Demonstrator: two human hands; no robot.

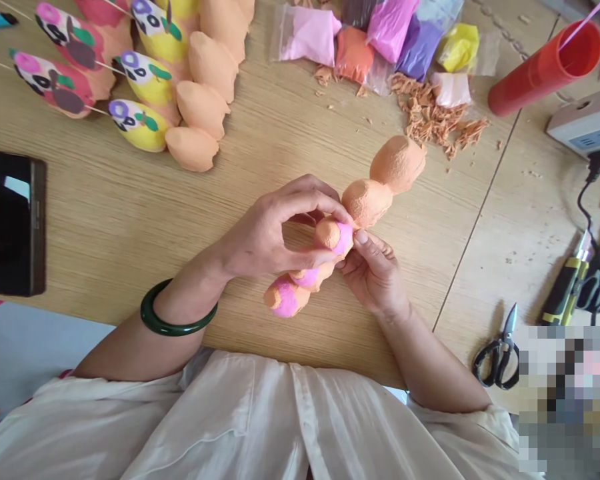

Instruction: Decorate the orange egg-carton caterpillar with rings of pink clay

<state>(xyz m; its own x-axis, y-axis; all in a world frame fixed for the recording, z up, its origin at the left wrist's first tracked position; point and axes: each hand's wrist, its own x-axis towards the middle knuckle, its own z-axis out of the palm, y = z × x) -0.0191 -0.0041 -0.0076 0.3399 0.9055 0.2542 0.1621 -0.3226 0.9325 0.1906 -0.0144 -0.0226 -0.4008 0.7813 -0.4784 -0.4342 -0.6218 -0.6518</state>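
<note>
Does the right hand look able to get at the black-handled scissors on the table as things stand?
Probably yes. The right hand sits fairly near the black-handled scissors, with no object lying between them on the wooden table. It is pinching the orange-and-pink textured figure, though, so it would likely have to let go first.

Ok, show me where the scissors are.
In the head view, the scissors lie at lower right, beside the right forearm, below a yellow-handled tool.

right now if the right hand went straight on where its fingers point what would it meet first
The right hand meets the pink-tipped clay lump first, fingertips already touching it; the left hand lies just beyond, depth unclear.
</note>
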